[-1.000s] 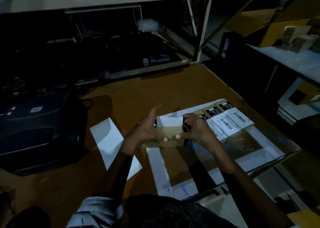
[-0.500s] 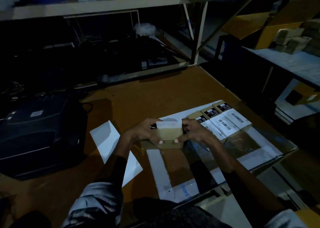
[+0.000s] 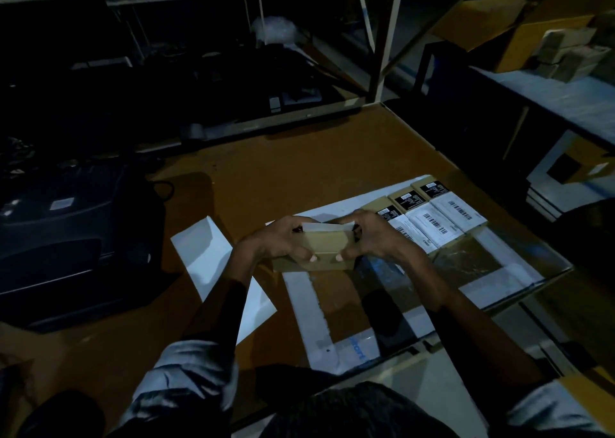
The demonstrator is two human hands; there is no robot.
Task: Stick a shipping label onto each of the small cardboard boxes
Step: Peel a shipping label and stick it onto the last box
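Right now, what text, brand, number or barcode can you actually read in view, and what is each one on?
"...kart", partial blue print: on the white plastic mailer at the table's near edge.
Three labelled boxes, white shipping labels: barcodes visible, print too small to read.
Their black stickers: unreadable.
Box held in both hands: no text visible.

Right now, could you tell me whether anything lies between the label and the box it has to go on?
Nothing visible: both hands, left and right, hold the label directly over the box.

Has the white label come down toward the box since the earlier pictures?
Yes. The white label stood well above the held box before; now only a thin strip shows above its top edge.
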